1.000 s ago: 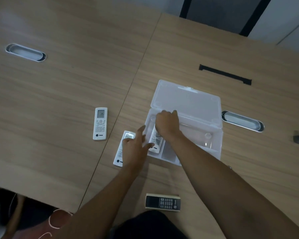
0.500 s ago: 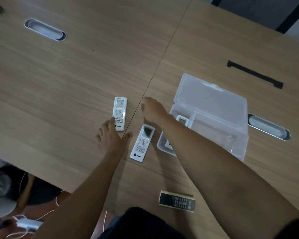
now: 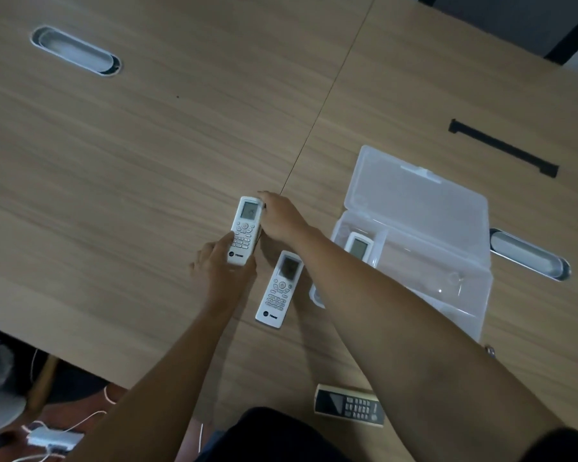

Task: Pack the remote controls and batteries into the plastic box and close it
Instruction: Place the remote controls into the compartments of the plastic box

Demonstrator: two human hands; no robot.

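Observation:
A white remote (image 3: 245, 228) lies on the wooden table with both hands on it. My left hand (image 3: 219, 268) grips its lower end, and my right hand (image 3: 279, 218) touches its upper right corner. A second white remote (image 3: 280, 289) lies flat just to the right of my left hand. The clear plastic box (image 3: 454, 295) stands with its lid (image 3: 417, 198) flipped back, and a white remote (image 3: 357, 246) lies in its left compartment, partly hidden by my right forearm. A dark-faced remote (image 3: 349, 405) with a cream rim lies near the table's front edge. No batteries can be made out.
Oval grey cable ports sit at the far left (image 3: 75, 51) and right of the box (image 3: 529, 253). A black slot (image 3: 503, 148) lies behind the box. Below the table edge at lower left are a white cable and adapter (image 3: 54, 440).
My right hand left the box, where a remote now lies, and reached left. My left hand moved from the nearer white remote to the farther one and took hold of its lower end.

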